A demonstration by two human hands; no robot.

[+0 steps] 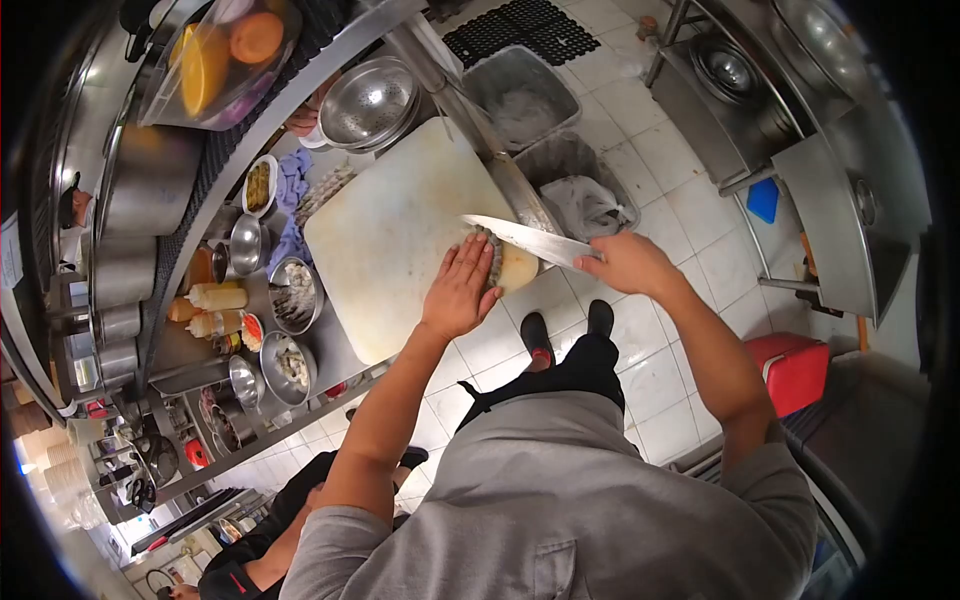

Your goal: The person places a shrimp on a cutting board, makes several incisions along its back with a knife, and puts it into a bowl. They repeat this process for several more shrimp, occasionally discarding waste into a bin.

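A large white cutting board point(400, 230) lies on the steel counter. Near its right edge, my left hand point(462, 285) rests flat with its fingers stretched out, beside and partly over a row of small greyish pieces point(492, 262) that look like shrimp. My right hand point(630, 264) is wrapped round the handle of a large knife point(530, 240). The blade points left across the board's right edge, its tip just above my left fingertips and the far end of the row. My left palm hides part of what lies under it.
Metal bowls of food point(296, 295), sauce bottles point(218, 297), a blue cloth point(290, 190) and a colander point(368, 102) stand left of and behind the board. Two bins point(520, 95) are beyond its right edge. Another person point(265, 530) is at the lower left.
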